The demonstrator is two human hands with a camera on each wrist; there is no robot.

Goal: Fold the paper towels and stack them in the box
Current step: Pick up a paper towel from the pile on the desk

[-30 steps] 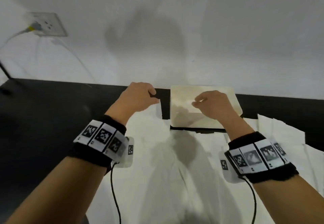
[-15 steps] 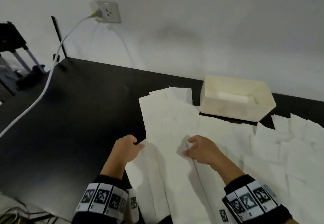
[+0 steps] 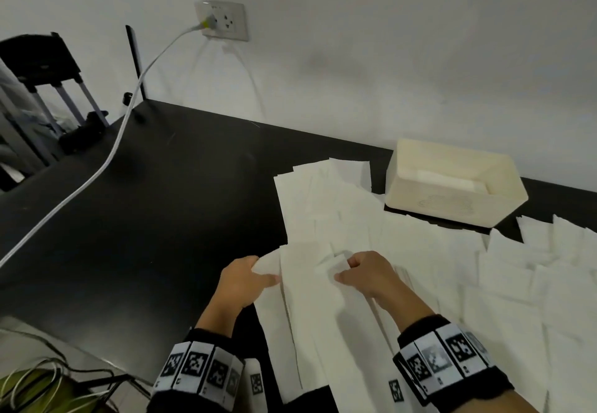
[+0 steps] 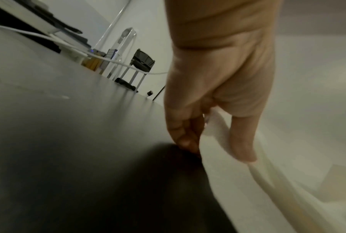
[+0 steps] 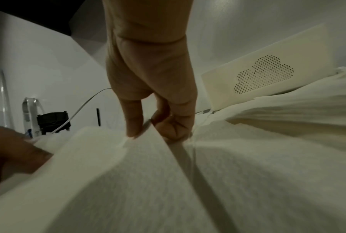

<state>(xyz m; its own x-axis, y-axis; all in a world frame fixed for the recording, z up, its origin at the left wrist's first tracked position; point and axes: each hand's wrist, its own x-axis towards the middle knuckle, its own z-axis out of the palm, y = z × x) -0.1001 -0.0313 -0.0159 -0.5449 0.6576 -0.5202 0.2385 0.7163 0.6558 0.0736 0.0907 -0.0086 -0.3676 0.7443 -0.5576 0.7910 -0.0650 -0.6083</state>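
From the head camera: left hand (image 3: 240,278) and right hand (image 3: 368,272) pinching the far corners of one white rectangular paper towel (image 3: 310,290), lifted off a spread of loose white paper towels (image 3: 420,270) covering the black counter (image 3: 145,218). Behind, cream rectangular plastic box (image 3: 452,205), open-topped, holding a low stack of folded white towels (image 3: 445,180).

From the left wrist: thumb and fingers (image 4: 188,134) curled, nipping the towel's edge just above the counter.

From the right wrist: thumb and forefinger pinching a raised towel corner; box wall with a dotted cloud pattern (image 5: 265,74) beyond.
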